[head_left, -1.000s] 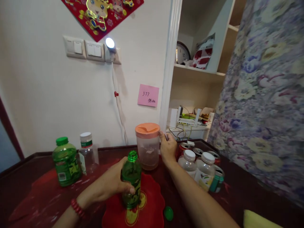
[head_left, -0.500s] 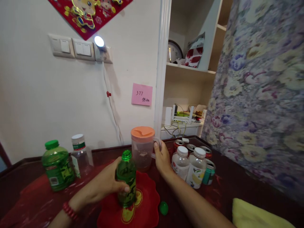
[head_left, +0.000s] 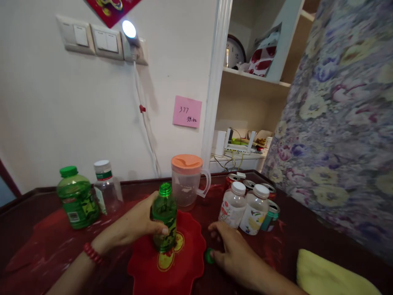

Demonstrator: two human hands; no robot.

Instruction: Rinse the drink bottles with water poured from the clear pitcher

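Note:
My left hand (head_left: 144, 223) is wrapped round a green plastic bottle (head_left: 166, 235), its neck uncapped, standing upright over a red scalloped tray (head_left: 184, 270). Just right of the tray lies a green bottle cap (head_left: 209, 256) on the dark table. Over the cap's right side is the thumb of my right hand (head_left: 230, 250); whether it touches cannot be told. The fingers of that hand are bent and apart from the thumb, with nothing between them. Behind the bottle stands a clear pitcher (head_left: 186, 188) with an orange lid, its handle turned right.
At left stand a larger green bottle (head_left: 76, 205) and a clear white-capped bottle (head_left: 107, 190). Two white-capped bottles (head_left: 256, 211) stand right of the pitcher, with several cans (head_left: 270, 217) behind and beside them. A yellow cloth (head_left: 331, 274) lies at front right.
My right hand has let go of the pitcher's handle and moved down toward me to the green cap. My left hand still holds the green bottle. The view has tilted down slightly.

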